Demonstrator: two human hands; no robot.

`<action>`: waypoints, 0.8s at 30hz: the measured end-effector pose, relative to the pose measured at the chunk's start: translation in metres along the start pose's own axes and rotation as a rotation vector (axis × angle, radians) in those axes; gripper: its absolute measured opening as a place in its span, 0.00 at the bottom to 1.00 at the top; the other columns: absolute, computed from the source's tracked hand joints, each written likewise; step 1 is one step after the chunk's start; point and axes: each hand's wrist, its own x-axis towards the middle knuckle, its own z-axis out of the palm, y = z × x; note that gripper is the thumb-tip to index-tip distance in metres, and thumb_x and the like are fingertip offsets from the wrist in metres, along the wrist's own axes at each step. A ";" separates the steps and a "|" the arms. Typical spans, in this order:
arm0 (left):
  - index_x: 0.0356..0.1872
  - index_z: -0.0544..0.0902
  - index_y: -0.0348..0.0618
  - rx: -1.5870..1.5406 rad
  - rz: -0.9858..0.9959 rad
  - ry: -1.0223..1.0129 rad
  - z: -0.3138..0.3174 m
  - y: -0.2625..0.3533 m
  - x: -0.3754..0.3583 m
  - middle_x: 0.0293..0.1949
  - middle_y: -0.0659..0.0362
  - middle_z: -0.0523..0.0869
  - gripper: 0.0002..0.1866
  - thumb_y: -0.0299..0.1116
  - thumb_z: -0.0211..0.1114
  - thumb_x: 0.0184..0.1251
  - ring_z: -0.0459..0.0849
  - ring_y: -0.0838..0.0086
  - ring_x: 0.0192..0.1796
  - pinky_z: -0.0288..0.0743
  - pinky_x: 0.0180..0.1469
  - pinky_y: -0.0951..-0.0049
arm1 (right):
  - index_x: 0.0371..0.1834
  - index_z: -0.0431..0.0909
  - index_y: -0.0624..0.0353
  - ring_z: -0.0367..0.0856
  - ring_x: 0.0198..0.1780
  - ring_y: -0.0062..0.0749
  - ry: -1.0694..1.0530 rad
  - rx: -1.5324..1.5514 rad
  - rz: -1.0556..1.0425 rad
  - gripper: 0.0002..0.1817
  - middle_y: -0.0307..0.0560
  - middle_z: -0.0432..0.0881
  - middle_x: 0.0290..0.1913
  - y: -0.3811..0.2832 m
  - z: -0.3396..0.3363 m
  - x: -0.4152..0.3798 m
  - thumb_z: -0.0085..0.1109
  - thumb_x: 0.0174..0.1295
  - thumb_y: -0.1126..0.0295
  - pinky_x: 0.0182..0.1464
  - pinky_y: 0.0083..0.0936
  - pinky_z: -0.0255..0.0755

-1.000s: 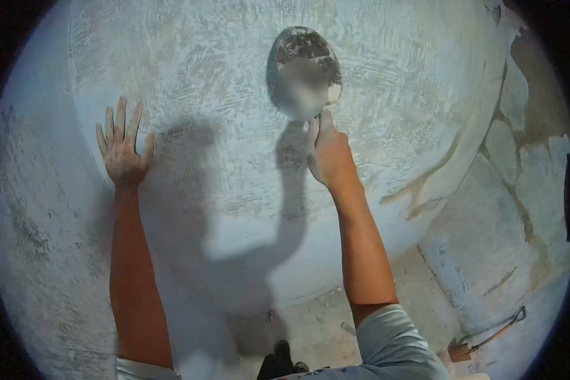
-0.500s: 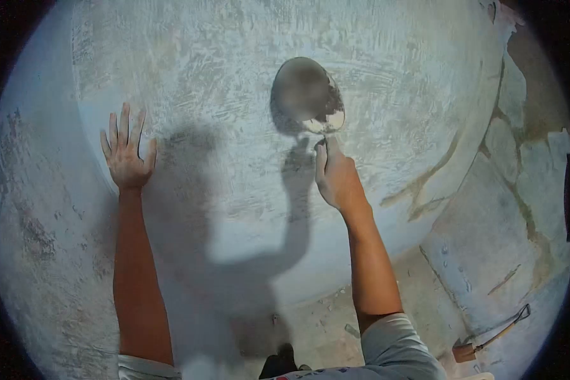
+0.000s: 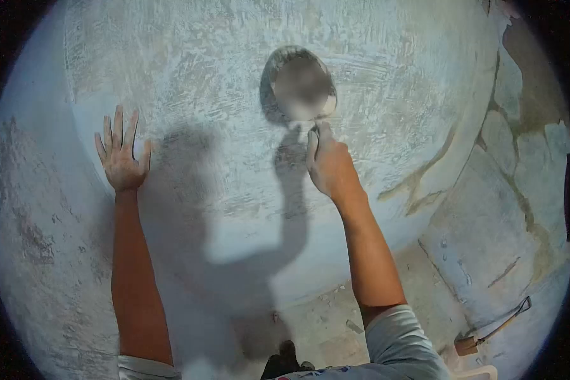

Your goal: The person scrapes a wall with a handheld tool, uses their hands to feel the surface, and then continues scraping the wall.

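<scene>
My left hand (image 3: 121,161) lies flat on a pale plastered wall (image 3: 234,171), its fingers spread and nothing in it. In my right hand (image 3: 329,158) is the handle of a trowel with a rounded blade (image 3: 303,88). The fingers are wrapped round the handle and the thumb points up along it. The blade is up over the roughly smeared part of the wall, casting a shadow at its left. Its middle is blurred, so what lies on it cannot be made out.
A small shovel (image 3: 494,330) with a wooden shaft is at the lower right. Large stones (image 3: 478,221) with joints border the plaster on the right. Debris lies on the ground (image 3: 329,316) below, near a dark shoe (image 3: 287,358).
My right hand and the trowel have moved slightly up and left, and the blade's tilt looks different, with less pale surface showing near the handle. My left hand stays flat on the wall.
</scene>
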 end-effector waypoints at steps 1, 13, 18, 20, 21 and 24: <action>0.75 0.71 0.72 0.000 -0.001 -0.001 0.000 0.000 0.001 0.80 0.68 0.61 0.32 0.52 0.61 0.68 0.56 0.60 0.82 0.46 0.80 0.40 | 0.58 0.68 0.64 0.80 0.46 0.76 0.018 0.006 -0.031 0.20 0.77 0.82 0.39 -0.007 -0.006 0.010 0.39 0.78 0.58 0.51 0.60 0.72; 0.74 0.71 0.72 -0.002 -0.022 -0.023 -0.004 0.003 0.003 0.80 0.68 0.62 0.31 0.50 0.62 0.68 0.57 0.60 0.81 0.46 0.80 0.41 | 0.60 0.66 0.65 0.80 0.41 0.79 -0.027 0.099 0.028 0.19 0.79 0.81 0.35 0.004 0.039 -0.032 0.40 0.78 0.60 0.46 0.61 0.73; 0.74 0.71 0.72 -0.029 -0.007 0.006 0.001 0.001 0.000 0.80 0.68 0.61 0.32 0.50 0.63 0.67 0.56 0.61 0.82 0.45 0.81 0.42 | 0.61 0.66 0.64 0.79 0.42 0.79 -0.047 0.111 0.057 0.20 0.79 0.82 0.38 -0.002 0.033 -0.019 0.40 0.78 0.59 0.48 0.61 0.72; 0.74 0.71 0.71 -0.028 -0.016 -0.009 -0.002 0.002 0.001 0.80 0.67 0.62 0.32 0.50 0.63 0.67 0.56 0.60 0.82 0.45 0.81 0.41 | 0.63 0.67 0.64 0.80 0.43 0.79 -0.058 0.076 0.121 0.22 0.79 0.82 0.39 0.011 0.043 -0.044 0.40 0.78 0.58 0.49 0.61 0.72; 0.74 0.71 0.71 -0.027 -0.023 -0.014 -0.003 0.003 0.001 0.80 0.67 0.62 0.32 0.50 0.63 0.67 0.56 0.60 0.82 0.44 0.81 0.41 | 0.63 0.67 0.64 0.80 0.43 0.78 -0.042 0.089 0.097 0.23 0.79 0.82 0.39 0.013 0.046 -0.041 0.40 0.78 0.57 0.49 0.61 0.72; 0.74 0.72 0.71 -0.015 -0.010 0.008 0.001 0.001 0.000 0.79 0.67 0.63 0.31 0.51 0.61 0.68 0.58 0.58 0.81 0.44 0.81 0.41 | 0.64 0.67 0.66 0.80 0.43 0.78 -0.045 0.110 0.065 0.24 0.80 0.82 0.39 -0.006 0.034 -0.032 0.40 0.78 0.57 0.49 0.61 0.73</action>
